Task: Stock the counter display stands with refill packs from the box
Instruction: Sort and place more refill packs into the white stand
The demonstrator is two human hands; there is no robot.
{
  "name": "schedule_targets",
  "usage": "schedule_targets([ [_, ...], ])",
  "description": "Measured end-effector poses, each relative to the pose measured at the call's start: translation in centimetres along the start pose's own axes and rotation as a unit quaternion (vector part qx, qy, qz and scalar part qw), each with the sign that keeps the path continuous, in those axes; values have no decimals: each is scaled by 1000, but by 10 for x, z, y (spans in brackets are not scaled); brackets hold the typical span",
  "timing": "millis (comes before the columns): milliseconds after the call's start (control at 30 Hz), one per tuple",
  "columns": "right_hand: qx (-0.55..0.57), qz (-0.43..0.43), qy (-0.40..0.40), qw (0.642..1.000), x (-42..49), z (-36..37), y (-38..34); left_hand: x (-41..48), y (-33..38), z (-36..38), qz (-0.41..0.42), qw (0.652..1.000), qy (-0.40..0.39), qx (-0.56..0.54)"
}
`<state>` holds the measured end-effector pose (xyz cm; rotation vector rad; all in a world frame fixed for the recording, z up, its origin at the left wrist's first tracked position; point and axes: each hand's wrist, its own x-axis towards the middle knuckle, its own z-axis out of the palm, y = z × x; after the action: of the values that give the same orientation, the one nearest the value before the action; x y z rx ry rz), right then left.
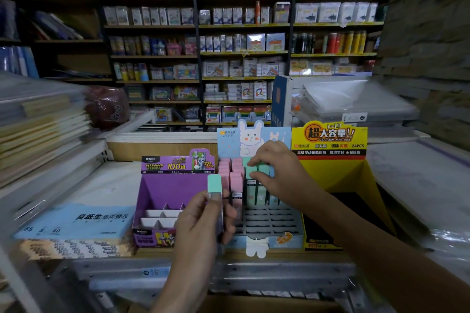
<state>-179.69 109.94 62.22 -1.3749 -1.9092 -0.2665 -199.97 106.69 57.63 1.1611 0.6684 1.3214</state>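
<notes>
At the counter (106,185) before stocked shelves (244,53), your left hand (201,223) grips a mint pack (215,185) and your right hand (277,170) pinches a racked pack (251,170).

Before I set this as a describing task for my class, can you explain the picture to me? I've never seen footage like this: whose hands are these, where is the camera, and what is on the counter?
There is no machine here. A person is working bare-handed, and the single picture comes from a camera worn on their head, looking forward and down. So the hands reaching in from below are the wearer's own. The left hand grips a mint-capped refill pack upright. The right hand pinches a mint pack standing in the bunny display stand, beside a group of pink packs. That stand's front slots are empty. To its left is a purple stand whose white dividers show no packs. To its right is a yellow stand. Shop shelves fill the background.
</notes>
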Motion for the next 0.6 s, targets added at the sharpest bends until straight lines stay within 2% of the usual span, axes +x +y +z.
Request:
schedule_targets([
  [300,-39,-2,-1,999,-6,-6,-4,3,0,3,8,1000,-16,-1],
  [467,15,48,72,996,-39,-31,-6,5,1,8,5,999,-31,30],
  [600,72,151,73,983,-80,-53,3,9,2,13,13,998,-41,49],
])
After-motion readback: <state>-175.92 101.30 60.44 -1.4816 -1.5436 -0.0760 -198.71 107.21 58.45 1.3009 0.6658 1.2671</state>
